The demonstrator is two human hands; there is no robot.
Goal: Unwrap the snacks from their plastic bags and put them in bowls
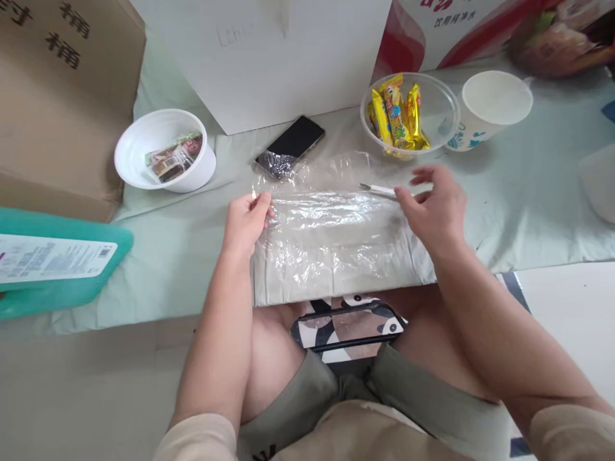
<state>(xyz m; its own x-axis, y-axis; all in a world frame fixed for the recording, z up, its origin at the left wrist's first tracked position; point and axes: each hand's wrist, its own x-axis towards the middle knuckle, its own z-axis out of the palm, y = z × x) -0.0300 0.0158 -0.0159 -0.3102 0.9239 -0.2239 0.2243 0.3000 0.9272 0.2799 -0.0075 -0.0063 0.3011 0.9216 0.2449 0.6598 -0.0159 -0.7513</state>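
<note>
A clear, crinkled plastic sheet or bag (327,237) lies across the table edge in front of me. My left hand (248,221) pinches its left edge between thumb and fingers. On the right, my right hand (437,205) hovers over the plastic, slightly blurred, its thumb and fingers apart. A slim white-handled tool with a dark pointed tip, like a craft knife (382,190), points left from beside that thumb. The far end of its handle is hidden by the hand. The plastic's far edge overlaps a black phone (295,144).
Behind stand a white bowl (129,153) with packets, a clear tub (444,115) with yellow-wrapped snacks, and a paper cup (500,105). A white box (298,64) blocks the back. To the left are a cardboard box (62,115) and a teal bottle (110,250).
</note>
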